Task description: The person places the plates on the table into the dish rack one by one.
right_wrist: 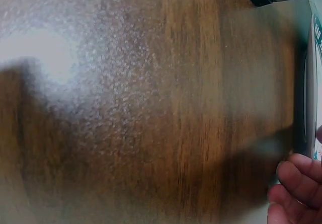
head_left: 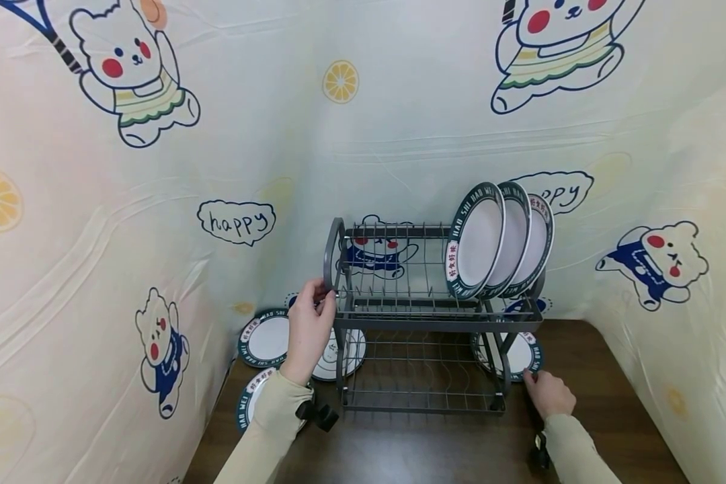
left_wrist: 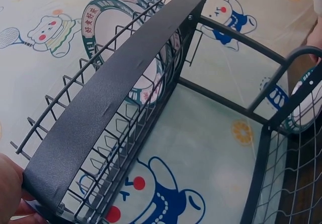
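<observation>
A dark grey two-tier dish rack [head_left: 441, 326] stands on the table. My left hand [head_left: 307, 329] grips the upper left end of its frame, thumb toward the front. The left wrist view shows the fingers [left_wrist: 10, 189] at the lower end of the flat side bar. Beside the rack's right legs, a white plate with a green patterned rim [head_left: 520, 353] lies on the table. My right hand [head_left: 550, 395] pinches that plate's near edge; in the right wrist view, curled fingers [right_wrist: 302, 189] are at the rim, with the thumb mostly cut off.
Three similar plates [head_left: 474, 242] stand upright at the right of the upper tier. On the table's left lie a back plate [head_left: 267, 339], a front plate [head_left: 255, 396] partly behind my sleeve, and another plate [head_left: 347, 353] partly behind the rack. A printed cloth [head_left: 399, 134] hangs around the table [head_left: 423, 444].
</observation>
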Tool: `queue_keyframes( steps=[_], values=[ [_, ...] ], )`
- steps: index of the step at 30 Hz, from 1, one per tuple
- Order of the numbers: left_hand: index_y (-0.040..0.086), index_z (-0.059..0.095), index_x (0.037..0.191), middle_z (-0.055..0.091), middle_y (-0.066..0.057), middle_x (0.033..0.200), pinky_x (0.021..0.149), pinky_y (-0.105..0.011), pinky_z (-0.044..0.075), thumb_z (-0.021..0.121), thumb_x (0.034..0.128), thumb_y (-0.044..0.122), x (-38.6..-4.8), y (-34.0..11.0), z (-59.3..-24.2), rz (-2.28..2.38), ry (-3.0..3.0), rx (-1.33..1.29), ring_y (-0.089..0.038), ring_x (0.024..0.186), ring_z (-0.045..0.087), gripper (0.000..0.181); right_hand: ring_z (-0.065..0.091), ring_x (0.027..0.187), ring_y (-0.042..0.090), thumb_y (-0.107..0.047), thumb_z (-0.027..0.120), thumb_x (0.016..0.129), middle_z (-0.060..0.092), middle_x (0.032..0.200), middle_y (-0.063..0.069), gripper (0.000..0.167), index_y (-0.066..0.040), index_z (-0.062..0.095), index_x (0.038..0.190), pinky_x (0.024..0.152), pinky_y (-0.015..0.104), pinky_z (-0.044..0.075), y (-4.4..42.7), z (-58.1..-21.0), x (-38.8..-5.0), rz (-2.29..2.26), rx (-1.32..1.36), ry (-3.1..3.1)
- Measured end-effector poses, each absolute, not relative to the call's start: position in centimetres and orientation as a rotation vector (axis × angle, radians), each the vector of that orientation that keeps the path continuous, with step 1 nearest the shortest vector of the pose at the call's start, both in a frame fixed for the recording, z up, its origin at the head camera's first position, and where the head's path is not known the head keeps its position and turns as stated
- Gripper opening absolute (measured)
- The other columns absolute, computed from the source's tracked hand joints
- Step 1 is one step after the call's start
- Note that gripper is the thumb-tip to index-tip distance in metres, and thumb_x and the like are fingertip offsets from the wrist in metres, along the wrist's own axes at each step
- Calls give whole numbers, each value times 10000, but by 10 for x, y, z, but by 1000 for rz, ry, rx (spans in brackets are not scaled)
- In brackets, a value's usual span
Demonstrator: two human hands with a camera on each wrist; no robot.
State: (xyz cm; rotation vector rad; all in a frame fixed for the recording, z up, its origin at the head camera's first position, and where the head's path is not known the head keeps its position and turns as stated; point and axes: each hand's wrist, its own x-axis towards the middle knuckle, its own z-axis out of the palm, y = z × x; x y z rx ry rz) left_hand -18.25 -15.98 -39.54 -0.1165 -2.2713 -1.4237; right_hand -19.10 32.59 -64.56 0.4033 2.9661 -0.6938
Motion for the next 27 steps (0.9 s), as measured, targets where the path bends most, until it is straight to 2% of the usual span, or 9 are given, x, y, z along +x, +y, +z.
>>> queue_keyframes(
  steps=[10, 15, 22, 27],
  values=[
    [-20, 620, 1252, 693, -170, 1161, 952, -419, 602, 587, 1037, 58, -182, -160, -395, -1431, -2274, -122, -286, 1074, 695, 231, 519, 560, 245, -370, 483, 1066, 512, 623, 82, 498, -42, 582, 706, 501, 333, 385, 323, -645, -190, -744, 437, 2903],
    [-25, 620, 1252, 690, -173, 1164, 951, -419, 603, 590, 1037, 62, -182, -160, -395, -1426, -2278, -118, -289, 1073, 695, 234, 507, 605, 235, -412, 449, 1053, 494, 643, 58, 502, -89, 539, 680, 532, 330, 355, 328, -649, -191, -911, 514, 2811],
    [-32, 614, 1262, 684, -178, 1170, 957, -423, 600, 585, 1041, 62, -182, -160, -395, -1425, -2284, -112, -296, 1081, 692, 242, 547, 723, 251, -430, 437, 1064, 653, 775, 81, 511, -28, 658, 838, 599, 335, 385, 342, -651, -188, -1083, 521, 2705],
    [-28, 613, 1254, 684, -175, 1162, 958, -405, 598, 589, 1038, 57, -182, -160, -395, -1427, -2280, -119, -293, 1075, 698, 233, 549, 751, 254, -415, 437, 1075, 668, 791, 69, 501, -22, 674, 874, 635, 341, 389, 346, -655, -185, -1111, 532, 2705]
  ],
)
